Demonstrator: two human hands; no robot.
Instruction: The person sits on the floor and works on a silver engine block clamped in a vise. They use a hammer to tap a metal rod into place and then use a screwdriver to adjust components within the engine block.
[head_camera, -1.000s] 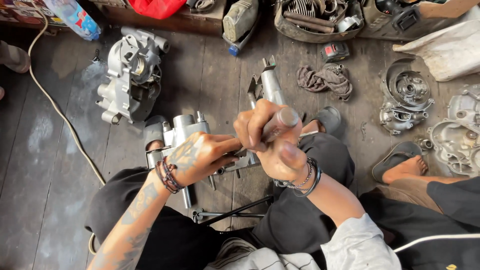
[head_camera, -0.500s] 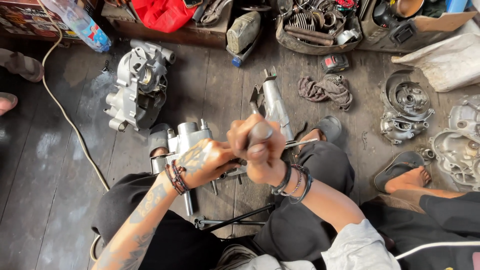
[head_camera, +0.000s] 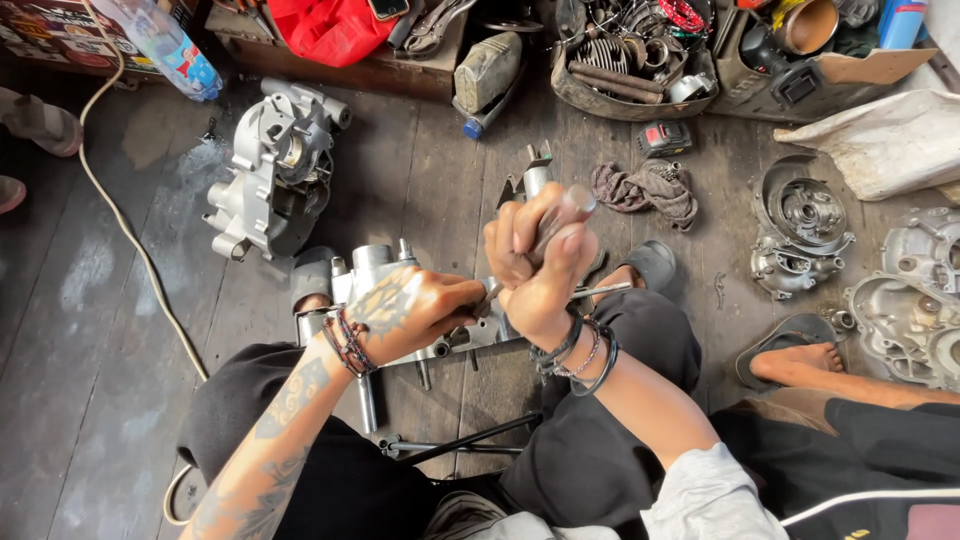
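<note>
A silver engine casing lies on the wooden floor between my knees. My left hand presses down on its right part and covers it. My right hand is closed around the grey handle of a metal tool, whose shaft slants down to the casing next to my left fingers. A thin metal rod sticks out to the right behind my right wrist. What the tool's tip touches is hidden by my hands.
A second grey engine casing lies at the upper left. More casing halves and covers lie at the right, near another person's bare foot. A rag, a parts tub and a plastic bottle sit beyond.
My right hand has shifted its grip on the tool handle and tilted it to the right. My left hand stays on the casing. The view has drifted slightly.
</note>
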